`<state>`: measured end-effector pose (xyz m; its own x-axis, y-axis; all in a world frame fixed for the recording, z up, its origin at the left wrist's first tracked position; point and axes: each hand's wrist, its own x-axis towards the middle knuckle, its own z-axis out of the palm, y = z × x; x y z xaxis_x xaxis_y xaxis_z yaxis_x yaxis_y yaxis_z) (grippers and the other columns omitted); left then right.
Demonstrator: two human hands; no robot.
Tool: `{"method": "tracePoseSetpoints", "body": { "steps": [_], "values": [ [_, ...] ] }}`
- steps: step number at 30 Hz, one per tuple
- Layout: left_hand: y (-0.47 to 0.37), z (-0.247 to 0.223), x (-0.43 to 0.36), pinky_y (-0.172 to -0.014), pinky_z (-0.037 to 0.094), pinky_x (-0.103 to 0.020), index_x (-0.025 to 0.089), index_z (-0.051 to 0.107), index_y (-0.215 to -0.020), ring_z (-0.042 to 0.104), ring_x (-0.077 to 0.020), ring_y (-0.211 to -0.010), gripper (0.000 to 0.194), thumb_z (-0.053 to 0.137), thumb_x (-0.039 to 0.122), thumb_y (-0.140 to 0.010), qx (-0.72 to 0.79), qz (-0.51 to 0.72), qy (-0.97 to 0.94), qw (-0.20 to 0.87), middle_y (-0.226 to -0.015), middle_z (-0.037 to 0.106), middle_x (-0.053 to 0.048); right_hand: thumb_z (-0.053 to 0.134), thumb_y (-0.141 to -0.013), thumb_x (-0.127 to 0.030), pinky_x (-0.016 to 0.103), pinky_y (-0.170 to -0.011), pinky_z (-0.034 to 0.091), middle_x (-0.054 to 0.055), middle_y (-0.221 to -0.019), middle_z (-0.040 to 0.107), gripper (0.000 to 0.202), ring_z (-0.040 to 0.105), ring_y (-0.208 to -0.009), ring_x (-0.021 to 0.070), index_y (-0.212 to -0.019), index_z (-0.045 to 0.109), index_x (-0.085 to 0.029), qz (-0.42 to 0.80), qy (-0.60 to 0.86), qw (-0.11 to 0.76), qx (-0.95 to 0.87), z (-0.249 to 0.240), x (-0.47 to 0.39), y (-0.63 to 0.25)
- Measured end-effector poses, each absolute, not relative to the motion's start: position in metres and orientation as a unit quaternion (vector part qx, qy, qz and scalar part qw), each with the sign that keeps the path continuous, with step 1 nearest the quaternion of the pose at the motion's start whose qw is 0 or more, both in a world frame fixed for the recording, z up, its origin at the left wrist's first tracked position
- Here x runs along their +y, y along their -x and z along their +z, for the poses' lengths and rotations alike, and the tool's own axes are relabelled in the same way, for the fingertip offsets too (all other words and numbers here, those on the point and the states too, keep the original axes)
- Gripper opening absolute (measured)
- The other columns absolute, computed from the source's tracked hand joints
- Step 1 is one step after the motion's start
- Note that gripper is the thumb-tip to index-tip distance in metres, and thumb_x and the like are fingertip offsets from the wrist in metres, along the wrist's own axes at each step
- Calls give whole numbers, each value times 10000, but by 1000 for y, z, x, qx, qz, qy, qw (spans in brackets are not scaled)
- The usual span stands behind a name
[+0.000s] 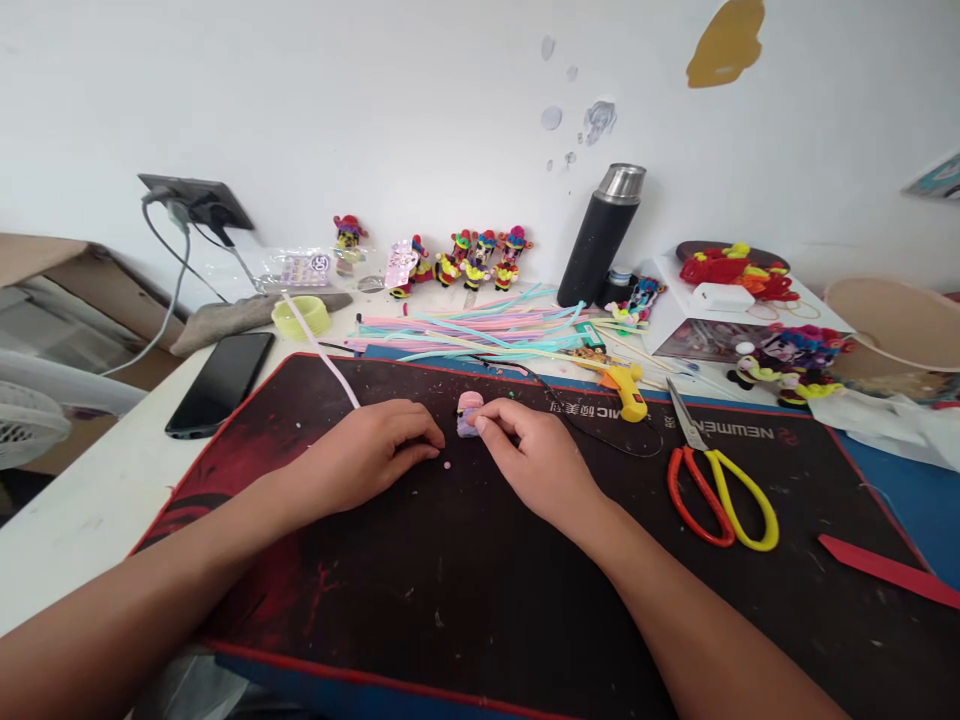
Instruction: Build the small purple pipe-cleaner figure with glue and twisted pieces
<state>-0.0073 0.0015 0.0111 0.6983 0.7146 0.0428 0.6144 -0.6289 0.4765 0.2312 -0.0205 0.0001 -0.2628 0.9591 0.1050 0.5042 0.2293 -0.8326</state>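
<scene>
My right hand [536,460] pinches the side of a small pink and purple fuzzy piece [469,405] standing on the dark mat. Its fingertips cover part of the purple lower half. Just left of it, my left hand [382,450] rests on the mat with curled fingers, thumb tip close to the index finger. Whether anything is between those fingers is hidden. Behind this hand runs a pale lilac cord-like strip [322,350], its lower end out of sight. A tiny pink round bit [448,465] lies between my hands.
Red-and-yellow-handled scissors [701,470] and a yellow glue gun [626,390] lie to the right. Pastel pipe cleaners [480,330] spread behind the mat, before several small figures [484,260]. A black flask [600,235] stands there; a phone [221,385] lies left.
</scene>
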Motion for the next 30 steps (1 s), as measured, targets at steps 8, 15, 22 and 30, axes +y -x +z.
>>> {"method": "tracePoseSetpoints", "body": {
  "steps": [8,15,22,30],
  "values": [
    [0,11,-4,-816,483,-317,203,688,-983,648,-209,-923,109,617,278,-1020,354,105,-914,166,-978,710,-35,555,-1034,-260,329,-853,537,34,-1141,818,194,770,-1025,234,-1016,748,-253,351,513,331,-710,1,-20,-231],
    [-7,11,-8,-792,474,-343,200,695,-950,637,-220,-864,141,618,298,-1016,339,83,-932,98,-921,696,-37,552,-1037,-267,322,-837,536,30,-1143,818,196,772,-1002,229,-1044,748,-254,338,510,335,-717,-1,-20,-231],
    [-8,8,-9,-818,478,-356,203,697,-970,640,-229,-889,145,583,269,-1029,338,72,-935,80,-938,693,-44,552,-1034,-270,324,-844,534,33,-1158,814,203,769,-1008,231,-1049,754,-257,339,513,332,-715,0,-21,-230],
    [-9,5,-8,-797,492,-341,191,691,-955,631,-218,-855,165,550,226,-1034,322,81,-940,75,-922,691,-50,543,-1027,-308,295,-747,530,29,-993,820,227,757,-860,206,-1021,762,-246,352,519,356,-693,4,-19,-234]
  ]
}}
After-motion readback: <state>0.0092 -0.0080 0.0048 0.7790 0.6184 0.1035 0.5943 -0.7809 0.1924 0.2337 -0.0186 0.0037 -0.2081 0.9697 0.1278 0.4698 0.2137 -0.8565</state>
